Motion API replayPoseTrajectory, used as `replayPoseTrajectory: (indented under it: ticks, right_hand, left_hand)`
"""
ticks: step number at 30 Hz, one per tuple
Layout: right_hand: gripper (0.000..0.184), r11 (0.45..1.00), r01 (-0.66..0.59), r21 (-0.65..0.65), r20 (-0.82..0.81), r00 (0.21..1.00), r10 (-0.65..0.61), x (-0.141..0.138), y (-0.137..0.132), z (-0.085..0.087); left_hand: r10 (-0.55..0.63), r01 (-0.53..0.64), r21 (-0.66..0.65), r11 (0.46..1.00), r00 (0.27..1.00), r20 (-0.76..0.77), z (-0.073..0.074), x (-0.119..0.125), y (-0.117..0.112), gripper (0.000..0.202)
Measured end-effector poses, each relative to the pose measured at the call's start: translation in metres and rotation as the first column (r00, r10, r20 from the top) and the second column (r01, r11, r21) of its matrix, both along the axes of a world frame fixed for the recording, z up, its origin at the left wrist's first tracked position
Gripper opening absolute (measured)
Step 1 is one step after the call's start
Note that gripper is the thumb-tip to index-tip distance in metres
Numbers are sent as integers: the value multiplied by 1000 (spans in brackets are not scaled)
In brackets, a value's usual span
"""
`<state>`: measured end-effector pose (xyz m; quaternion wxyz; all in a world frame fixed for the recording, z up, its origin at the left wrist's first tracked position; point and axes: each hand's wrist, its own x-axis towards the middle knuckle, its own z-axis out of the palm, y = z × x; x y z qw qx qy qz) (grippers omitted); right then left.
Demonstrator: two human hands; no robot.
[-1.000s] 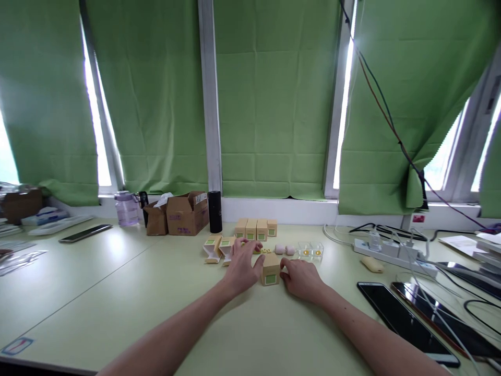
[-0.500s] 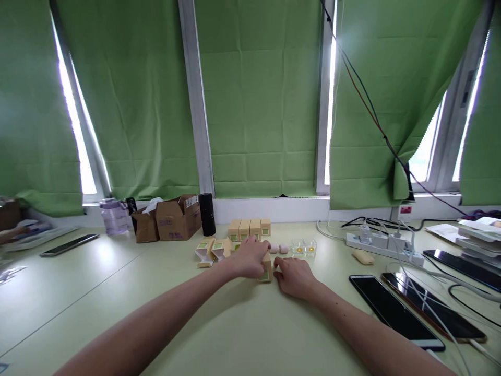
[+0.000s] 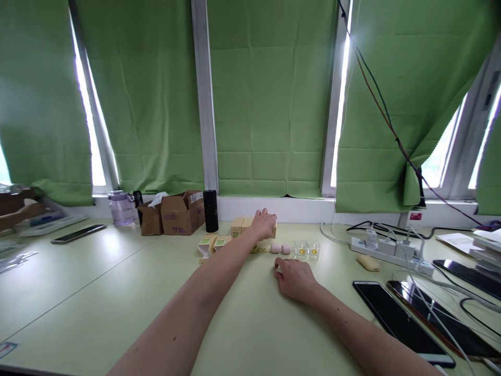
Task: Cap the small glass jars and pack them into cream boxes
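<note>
My left hand (image 3: 264,223) reaches far forward to the right end of a row of small tan boxes (image 3: 238,225) below the window sill. Its fingers are closed over a small tan box there, which is mostly hidden. My right hand (image 3: 294,277) rests palm down on the pale green table (image 3: 117,292) with fingers loosely bent and nothing in them. Just beyond it lie two pink pieces (image 3: 281,248) and two clear cases with yellow centres (image 3: 307,249). Two opened tan boxes (image 3: 213,243) lie left of my forearm.
A black cylinder (image 3: 210,210), brown cardboard boxes (image 3: 180,214) and a purple bottle (image 3: 119,207) stand at the back left. A power strip (image 3: 391,248) with cables, a yellow piece (image 3: 368,262) and dark phones (image 3: 399,321) lie on the right. Another phone (image 3: 78,233) lies far left.
My left hand closed on the tan box that stood between my hands and moved it forward to the row by the sill. My right hand stayed on the table.
</note>
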<state>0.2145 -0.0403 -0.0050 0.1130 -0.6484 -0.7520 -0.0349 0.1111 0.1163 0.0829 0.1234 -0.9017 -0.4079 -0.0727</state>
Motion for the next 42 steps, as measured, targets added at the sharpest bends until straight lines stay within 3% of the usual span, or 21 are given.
replayPoseTrajectory:
  ticks: [6,12,20,31,42]
  right_hand:
    - [25,1000,-10,4,-2,1000,10,-2,3,-2]
    - [25,1000,-16,3,-4,1000,16,-2,2,-3]
    - [25,1000,-14,12,8,1000,14,-3,3,-5]
    - [25,1000,-20,23,12,1000,20,-3,3,-6]
    - [24,1000,-22,15,14,1000,21,-4,4,-6]
  left_hand:
    - [14,-14,-4,1000,998,-54,-29,7,8,44]
    - [18,-17,14,1000,999,-44,-38,13,-10,50]
    - [91,-89,-107,990,996,8,-51,22,-28,50]
    - [194,-147,-243,959,964,182,-64,27,-20,54]
    - [277,-178,-368,913,931,238,-56,34,-17,53]
